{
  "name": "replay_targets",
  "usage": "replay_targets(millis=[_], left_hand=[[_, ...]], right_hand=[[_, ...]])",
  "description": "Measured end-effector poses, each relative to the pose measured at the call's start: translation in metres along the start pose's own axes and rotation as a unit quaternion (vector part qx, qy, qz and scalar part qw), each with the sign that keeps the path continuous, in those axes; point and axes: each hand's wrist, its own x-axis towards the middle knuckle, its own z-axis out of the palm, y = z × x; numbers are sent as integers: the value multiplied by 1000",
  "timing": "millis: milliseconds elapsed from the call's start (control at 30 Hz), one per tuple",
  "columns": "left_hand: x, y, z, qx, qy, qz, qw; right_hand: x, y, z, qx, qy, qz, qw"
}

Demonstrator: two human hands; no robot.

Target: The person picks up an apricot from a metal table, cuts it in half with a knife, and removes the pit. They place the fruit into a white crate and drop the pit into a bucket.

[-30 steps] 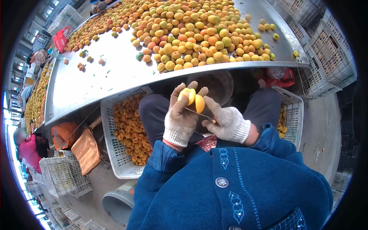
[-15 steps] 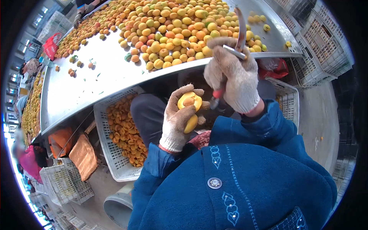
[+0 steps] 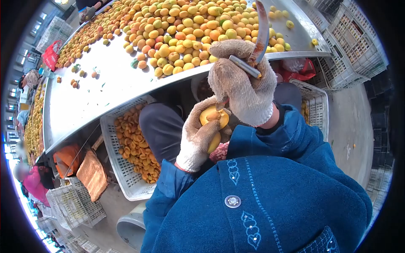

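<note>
My left hand (image 3: 198, 135), in a worn knit glove, holds a halved apricot (image 3: 214, 117), cut face up with the brown pit in it. Another yellow piece (image 3: 214, 142) sits lower in the same palm. My right hand (image 3: 244, 84), also gloved, is wrapped round a tool with a curved, stained blade (image 3: 261, 31) pointing up and a metal bar (image 3: 245, 66) across the fist. The tool's lower end meets the pit, partly hidden by the fingers. Whole apricots (image 3: 181, 42) are heaped on the metal table (image 3: 97, 101) beyond my hands.
A white crate (image 3: 122, 177) of apricot halves (image 3: 139, 152) stands left of my knee, another crate (image 3: 322, 105) to the right. Stacked crates (image 3: 350, 46) are at the far right. A grey bucket (image 3: 130, 230) is below. A co-worker's gloved hand (image 3: 87, 14) is at the table's far end.
My right hand has come down and left, bringing the tool's lower end onto the pit. My left hand has shifted slightly right with the apricot half. The view has shifted a little.
</note>
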Motion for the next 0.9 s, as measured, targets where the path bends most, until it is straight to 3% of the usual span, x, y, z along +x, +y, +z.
replay_targets(millis=[233,367,433,500,567,600,633,700,733,800,900], left_hand=[[-5,-1,-2,32,-7,-19,999],[-8,2,4,60,3,-14,998],[-10,1,4,82,-5,-33,996],[-11,-1,4,102,-2,-37,994],[-12,-4,6,122,0,-44,992],[-12,-5,7,136,9,-36,990],[-12,-6,8,150,18,-29,988],[-12,0,8,192,8,-33,981],[-12,2,7,232,-1,-35,972],[-13,-1,7,215,-15,-28,976],[-12,-4,6,208,-36,-16,977]], right_hand=[[-3,1,-1,68,-12,56,996],[-1,4,1,99,47,106,988],[1,6,-6,155,58,185,969],[-3,19,-13,183,31,182,966],[-6,26,-10,321,21,194,927],[-7,20,-2,72,-7,79,994],[-8,15,-1,246,42,282,926],[-10,5,-1,15,-42,129,991],[-8,5,-1,16,-40,128,991],[-2,7,-2,139,90,245,955],[-3,18,-9,172,168,311,920]])
